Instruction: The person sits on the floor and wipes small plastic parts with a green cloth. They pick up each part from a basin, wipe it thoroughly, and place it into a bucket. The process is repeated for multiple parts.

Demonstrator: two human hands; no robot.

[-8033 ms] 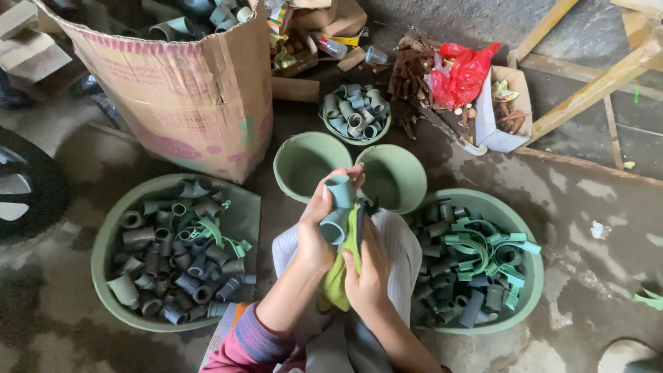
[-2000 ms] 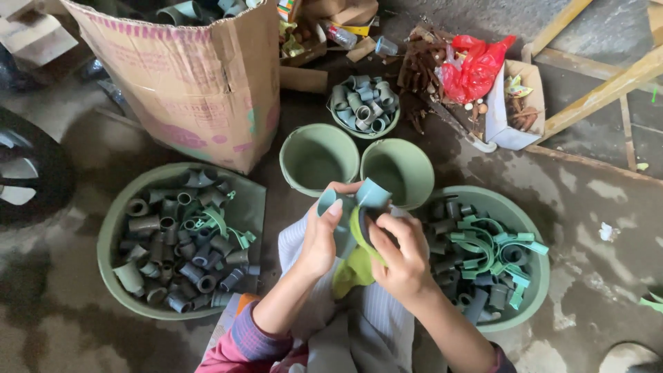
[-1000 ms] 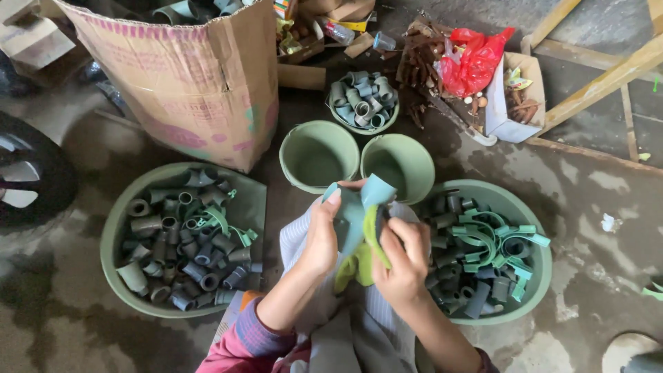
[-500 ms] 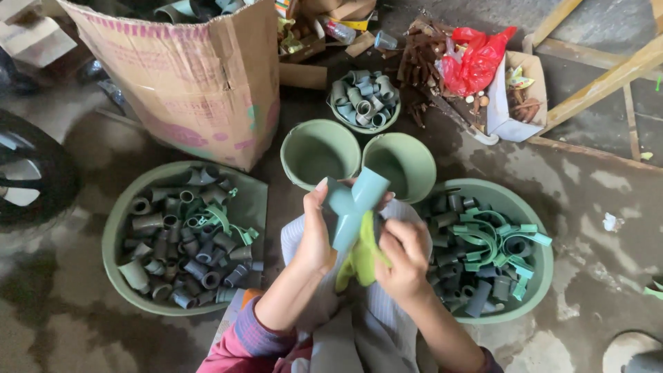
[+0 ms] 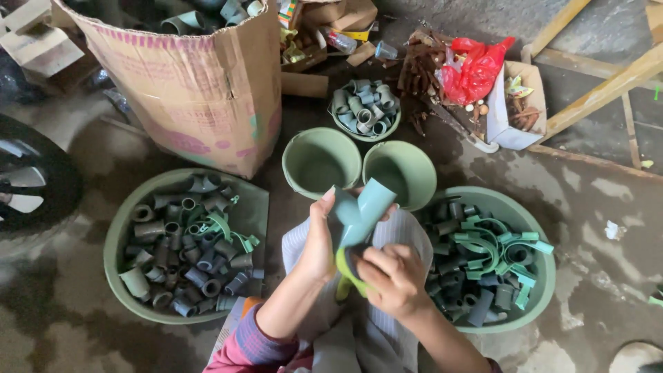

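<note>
Seen from above, a seated person works over their lap. The left hand [image 5: 319,238] grips a teal pipe fitting [image 5: 359,211], a forked piece held upright above a pale striped cloth [image 5: 407,238] on the knees. The right hand [image 5: 390,276] is closed around a yellow-green rag [image 5: 343,269] pressed against the fitting's lower end.

Judging by the bowls, much remains: a big green basin [image 5: 121,228] on the left is heaped with grey and green fittings, and a second basin [image 5: 542,276] on the right is also full. Two small green bowls [image 5: 321,162] just ahead of the hands look empty, while a third small bowl [image 5: 364,107] behind them holds fittings. A large cardboard box [image 5: 200,90] stands beyond the left basin, with a red plastic bag [image 5: 476,65] and wooden slats [image 5: 608,79] farther right. Nothing blocks the hands.
</note>
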